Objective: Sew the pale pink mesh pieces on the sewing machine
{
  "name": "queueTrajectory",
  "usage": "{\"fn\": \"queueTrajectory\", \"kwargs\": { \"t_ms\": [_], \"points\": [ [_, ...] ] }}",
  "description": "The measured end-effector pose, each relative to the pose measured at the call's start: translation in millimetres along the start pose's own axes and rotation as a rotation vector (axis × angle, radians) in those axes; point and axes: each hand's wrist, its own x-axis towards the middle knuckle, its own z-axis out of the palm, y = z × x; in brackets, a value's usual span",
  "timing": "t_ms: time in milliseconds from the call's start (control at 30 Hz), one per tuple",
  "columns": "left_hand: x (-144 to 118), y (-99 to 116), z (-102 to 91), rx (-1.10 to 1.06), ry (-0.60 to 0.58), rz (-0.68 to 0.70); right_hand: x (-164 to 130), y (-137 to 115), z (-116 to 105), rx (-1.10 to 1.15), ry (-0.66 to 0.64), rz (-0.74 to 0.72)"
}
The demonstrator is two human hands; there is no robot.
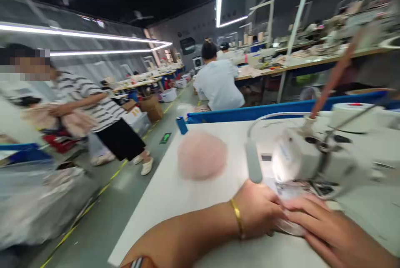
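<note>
Low in the frame, the left hand (259,209) and right hand (328,226) press flat, fingers released, on a pale thin fabric piece (289,201) beneath the white sewing machine (312,160). A fluffy pink round piece (201,155) lies mid-frame on the white worktop (162,201).

Both hands, left hand (261,209) and right hand (331,228), press a pale fabric piece (289,226) flat beneath the sewing machine (312,160).

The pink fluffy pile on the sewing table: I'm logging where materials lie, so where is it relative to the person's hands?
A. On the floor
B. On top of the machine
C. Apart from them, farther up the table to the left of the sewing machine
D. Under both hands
C: the pink fluffy pile lies alone on the white table, left of the sewing machine, while the left hand and right hand press a pale piece by the needle.
</note>
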Motion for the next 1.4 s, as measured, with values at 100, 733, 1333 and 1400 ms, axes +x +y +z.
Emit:
{"fn": "queueTrajectory", "kwargs": {
  "t_ms": [100, 733, 1333, 1400],
  "points": [
    [-1, 2, -7.0, -0.026, 0.08, 0.05, 23, -20, -28, 0.007, -0.212, 0.04],
    [8, 5, -20.1, 0.067, 0.148, 0.082, 38, -24, -39, -0.148, -0.253, 0.176],
    [10, 8, -21.9, 0.058, 0.229, 0.196, 35, -22, -38, -0.157, -0.237, 0.144],
    [9, 7, -21.4, 0.067, 0.212, 0.197, 35, -22, -38, -0.166, -0.237, 0.145]
  ]
}}
